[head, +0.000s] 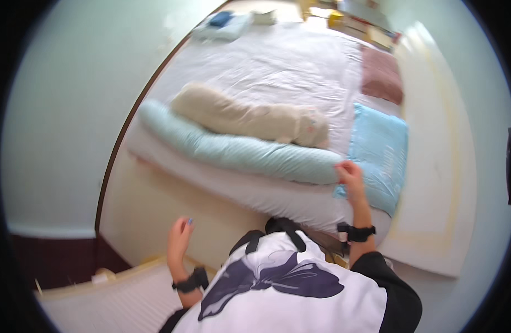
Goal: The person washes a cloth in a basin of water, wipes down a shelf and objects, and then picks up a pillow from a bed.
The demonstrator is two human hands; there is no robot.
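Observation:
My right hand is at the right end of a long pale green bolster, by the edge of a light blue pillow; blur hides whether its curled fingers grip the fabric. Along the far side of the bolster lies a long beige plush pillow with a printed patch at its right end. My left hand hangs over the floor at the lower left, its fingers bent, with something small and blue at a fingertip. Both wrists wear black straps. All the pillows rest on a bed with a wrinkled white sheet.
A dusty-pink pillow lies beyond the blue one, along the white headboard. Folded pale blue bedding with a dark blue item is at the far left corner. Behind my left arm stands a wood-edged surface.

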